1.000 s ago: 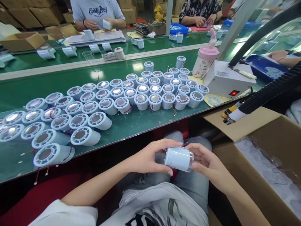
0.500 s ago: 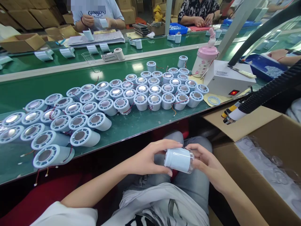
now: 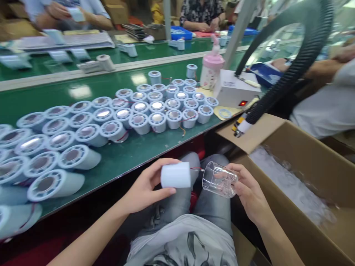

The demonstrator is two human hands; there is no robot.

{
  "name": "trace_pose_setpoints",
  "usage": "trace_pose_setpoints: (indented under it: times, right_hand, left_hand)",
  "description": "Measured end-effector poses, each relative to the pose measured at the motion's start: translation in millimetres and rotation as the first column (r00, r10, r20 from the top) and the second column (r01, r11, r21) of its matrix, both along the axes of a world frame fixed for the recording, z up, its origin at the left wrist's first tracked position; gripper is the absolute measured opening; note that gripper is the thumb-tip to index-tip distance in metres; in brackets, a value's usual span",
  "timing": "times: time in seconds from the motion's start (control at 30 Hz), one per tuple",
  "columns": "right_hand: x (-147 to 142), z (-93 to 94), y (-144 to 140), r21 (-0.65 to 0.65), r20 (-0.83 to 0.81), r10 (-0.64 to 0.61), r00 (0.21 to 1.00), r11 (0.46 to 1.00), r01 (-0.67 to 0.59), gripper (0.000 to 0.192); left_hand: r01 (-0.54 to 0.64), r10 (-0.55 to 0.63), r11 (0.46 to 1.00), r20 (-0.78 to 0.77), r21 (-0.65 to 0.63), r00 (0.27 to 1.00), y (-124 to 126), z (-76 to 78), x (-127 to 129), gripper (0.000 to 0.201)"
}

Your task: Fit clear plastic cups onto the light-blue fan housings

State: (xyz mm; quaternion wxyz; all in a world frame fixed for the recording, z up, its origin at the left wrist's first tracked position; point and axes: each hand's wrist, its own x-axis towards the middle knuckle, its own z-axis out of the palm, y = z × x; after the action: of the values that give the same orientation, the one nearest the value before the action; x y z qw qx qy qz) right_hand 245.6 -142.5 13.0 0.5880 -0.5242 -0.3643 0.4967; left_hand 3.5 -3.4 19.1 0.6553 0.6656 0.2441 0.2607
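Across the whole left and middle of the frame I see the green bench (image 3: 155,147), and on it a big crowd of pale blue cylinders (image 3: 111,122) with ringed, shiny tops, packed side by side from the far left edge up toward the centre; thin red wires trail between some of them. At lower right sits an open cardboard box (image 3: 305,177) with clear, glassy pieces lying inside, and a black ribbed hose (image 3: 280,85) curves down over its flap. A white box with a red switch (image 3: 235,92) and a pink bottle (image 3: 210,68) stand at the bench's right end, upper middle of the frame. Along the top edge other people's hands are busy at a second bench, blurred. Low in the centre, over my lap, my left hand (image 3: 144,188) is clenched around a pale blue cylinder (image 3: 175,175), thumb on top and fingers below, its plain side facing me. Just beside it, not touching, my right hand (image 3: 246,192) grips a clear cup (image 3: 219,180), tilted with its open mouth toward the cylinder; ribs radiate across its base. A short red wire sticks out of the cylinder into the gap between them. My judgement is that the two pieces stand apart at this moment, one unit in hand, with the many cylinders on the bench bare of any clear cup, so most of the batch seems left to handle.
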Motion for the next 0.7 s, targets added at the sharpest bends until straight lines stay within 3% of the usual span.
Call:
trace_pose_setpoints:
  times: [0.13,0.23,0.27,0.3,0.33,0.4,0.47,0.5,0.57,0.63,0.7]
  right_hand:
    - [7.1,3.6,-27.9,0.073,0.08,-0.192,0.978,0.98,0.186,0.034]
    - [20.3,2.6,-67.2,0.078,0.236,-0.439,0.867,0.898,0.434,0.036]
    - [27.2,-0.5,-87.3,0.065,0.326,-0.551,0.768,0.824,0.563,0.039]
    - [34.3,-5.5,-111.6,0.057,0.432,-0.655,0.62,0.706,0.706,0.043]
    - [40.3,-12.6,-139.8,0.059,0.537,-0.722,0.436,0.547,0.835,0.048]
    - [44.2,-32.9,-203.1,0.102,0.704,-0.709,0.039,0.155,0.983,0.059]
    - [33.2,-60.9,-263.4,0.112,0.775,-0.606,-0.177,-0.144,0.983,0.065]
    - [23.1,-77.1,-288.1,0.09,0.803,-0.552,-0.224,-0.259,0.962,0.065]
    - [0.1,-110.6,-322.4,-0.022,0.847,-0.497,-0.19,-0.389,0.921,0.051]
    - [-16.9,-139.0,-338.7,-0.13,0.859,-0.497,-0.123,-0.443,0.887,0.037]
    - [-17.9,-155.2,-342.8,-0.188,0.85,-0.521,-0.079,-0.44,0.878,0.029]
  left_hand:
    - [-0.077,0.077,0.977,-0.005,-0.199,0.997,15.6,-11.0,9.3,0.049]
    - [-0.146,0.113,0.905,-0.105,-0.399,0.988,22.3,-17.2,28.4,0.037]
    - [-0.187,0.129,0.874,-0.155,-0.448,0.979,23.4,-19.5,36.4,0.029]
    - [-0.232,0.145,0.844,-0.21,-0.484,0.967,24.1,-22.4,45.2,0.023]
    - [-0.281,0.161,0.813,-0.266,-0.51,0.95,24.2,-25.9,54.6,0.019]
    - [-0.372,0.187,0.748,-0.363,-0.55,0.913,22.4,-34.4,74.9,0.015]
    - [-0.424,0.162,0.682,-0.442,-0.596,0.882,17.3,-42.8,94.8,0.016]
    - [-0.449,0.157,0.651,-0.47,-0.613,0.869,13.7,-45.9,103.8,0.018]
    - [-0.454,0.135,0.602,-0.477,-0.657,0.869,6.4,-49.5,117.9,0.022]
    - [-0.441,0.09,0.57,-0.482,-0.693,0.872,1.1,-50.0,126.2,0.023]
    - [-0.385,-0.021,0.563,-0.479,-0.731,0.878,-0.7,-49.4,128.6,0.023]
